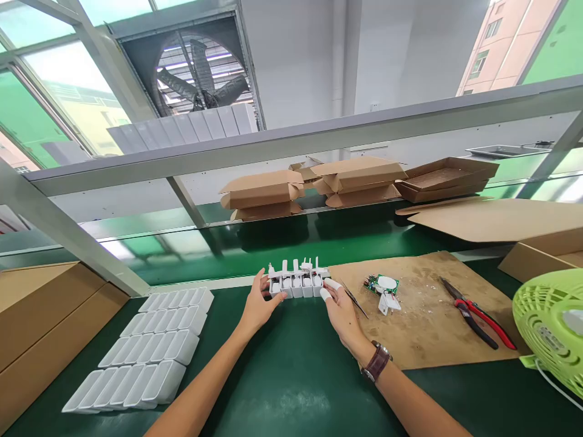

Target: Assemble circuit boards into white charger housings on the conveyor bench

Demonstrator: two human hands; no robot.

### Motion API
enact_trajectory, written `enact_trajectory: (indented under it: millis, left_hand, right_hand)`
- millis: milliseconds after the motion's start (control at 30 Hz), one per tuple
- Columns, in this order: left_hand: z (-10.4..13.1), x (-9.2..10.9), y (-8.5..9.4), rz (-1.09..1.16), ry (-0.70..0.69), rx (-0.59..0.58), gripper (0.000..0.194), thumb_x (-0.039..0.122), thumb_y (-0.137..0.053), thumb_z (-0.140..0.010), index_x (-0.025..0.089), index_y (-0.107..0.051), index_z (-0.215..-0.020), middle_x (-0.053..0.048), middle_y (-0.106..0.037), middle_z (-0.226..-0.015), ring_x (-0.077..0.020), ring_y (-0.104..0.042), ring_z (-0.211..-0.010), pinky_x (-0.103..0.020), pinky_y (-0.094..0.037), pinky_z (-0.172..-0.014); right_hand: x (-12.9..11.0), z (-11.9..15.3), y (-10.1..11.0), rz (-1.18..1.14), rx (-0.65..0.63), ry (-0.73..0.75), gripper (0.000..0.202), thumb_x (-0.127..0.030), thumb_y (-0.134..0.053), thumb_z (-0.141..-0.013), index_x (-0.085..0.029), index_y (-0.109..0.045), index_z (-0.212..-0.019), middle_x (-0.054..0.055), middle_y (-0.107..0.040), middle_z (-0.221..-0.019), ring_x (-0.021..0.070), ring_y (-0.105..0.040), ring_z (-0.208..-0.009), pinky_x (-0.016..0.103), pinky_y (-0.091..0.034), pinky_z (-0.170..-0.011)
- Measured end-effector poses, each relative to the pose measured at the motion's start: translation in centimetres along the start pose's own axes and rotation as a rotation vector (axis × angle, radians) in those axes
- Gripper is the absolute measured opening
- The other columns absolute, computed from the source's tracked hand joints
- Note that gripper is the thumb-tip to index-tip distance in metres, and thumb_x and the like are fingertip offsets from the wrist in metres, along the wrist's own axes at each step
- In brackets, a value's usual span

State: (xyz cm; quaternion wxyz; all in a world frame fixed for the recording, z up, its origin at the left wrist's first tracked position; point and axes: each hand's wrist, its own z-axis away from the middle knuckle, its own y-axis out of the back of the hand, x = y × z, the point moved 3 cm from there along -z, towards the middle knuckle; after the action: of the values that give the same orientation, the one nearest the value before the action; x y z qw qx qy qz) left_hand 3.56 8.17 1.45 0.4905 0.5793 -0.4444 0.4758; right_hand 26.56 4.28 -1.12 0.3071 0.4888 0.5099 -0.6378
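Note:
A row of small white plastic cases [298,290] stands on the green work surface in front of me, with white parts sticking up from their tops. At the row's left end is my left hand [260,304], thumb on the front and fingers behind, closed on it. My right hand [342,312] grips the right end; white covers are on two of its fingertips, and a watch [377,362] is on that wrist. Close to the right hand, tweezers [354,298] lie on the edge of a brown sheet [423,340]. The contact points behind the row are hidden.
Several rows of white cases [150,349] lie at left, beside cardboard boxes [50,321]. On the brown sheet are a green circuit board [382,284] and red-black pliers [478,312]. A green fan [551,328] stands at right. Cardboard trays [355,179] sit behind the belt [273,246].

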Motion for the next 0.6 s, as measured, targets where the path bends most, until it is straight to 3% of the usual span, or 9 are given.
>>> enact_trajectory:
  millis: [100,167,333,467,600]
  left_hand:
    - [-0.5,0.6,-0.1,0.101,0.061,0.032,0.082,0.015,-0.096,-0.057,0.021,-0.061,-0.131,-0.013,-0.070,-0.124,-0.0345,-0.062,-0.129,-0.051,-0.046,-0.113]
    - [-0.6,0.7,0.1,0.189,0.091,0.090,0.074,0.012,-0.093,-0.060,0.020,-0.062,-0.127,-0.012,-0.071,-0.120,-0.0315,-0.064,-0.125,-0.047,-0.049,-0.111]
    - [-0.4,0.8,1.9,0.553,0.214,0.194,0.025,0.019,-0.061,-0.096,0.014,-0.061,-0.121,-0.016,-0.071,-0.116,-0.0199,-0.073,-0.102,-0.029,-0.062,-0.085]
    - [0.2,1.6,2.6,0.803,0.306,0.143,0.028,0.019,-0.050,-0.101,0.011,-0.061,-0.125,-0.018,-0.073,-0.110,-0.0206,-0.076,-0.092,-0.025,-0.064,-0.069]
    - [0.5,2.1,2.4,0.891,0.339,0.117,0.030,0.019,-0.047,-0.102,0.009,-0.060,-0.128,-0.018,-0.074,-0.108,-0.0200,-0.076,-0.089,-0.024,-0.064,-0.066]
  right_hand:
    - [0.1,0.0,0.0,-0.001,0.006,0.020,0.034,-0.026,-0.078,-0.074,-0.023,-0.070,-0.106,0.008,-0.075,-0.116,0.0285,-0.067,-0.117,0.051,-0.046,-0.114]
    - [0.0,0.0,0.1,0.001,0.015,0.041,0.035,-0.026,-0.078,-0.073,-0.023,-0.070,-0.107,0.007,-0.075,-0.115,0.0279,-0.067,-0.115,0.050,-0.047,-0.111]
    - [0.0,0.1,0.2,0.032,0.066,0.083,0.039,-0.028,-0.079,-0.070,-0.024,-0.069,-0.108,0.007,-0.071,-0.114,0.0273,-0.064,-0.108,0.053,-0.042,-0.114]
    - [-0.1,0.5,-0.1,0.088,0.052,0.158,0.037,-0.033,-0.076,-0.073,-0.025,-0.068,-0.109,0.007,-0.071,-0.114,0.0272,-0.064,-0.106,0.053,-0.043,-0.112]
    - [-0.3,0.6,-0.1,0.136,0.023,0.180,0.042,-0.038,-0.074,-0.075,-0.024,-0.068,-0.114,0.009,-0.071,-0.115,0.0280,-0.066,-0.105,0.052,-0.048,-0.107]
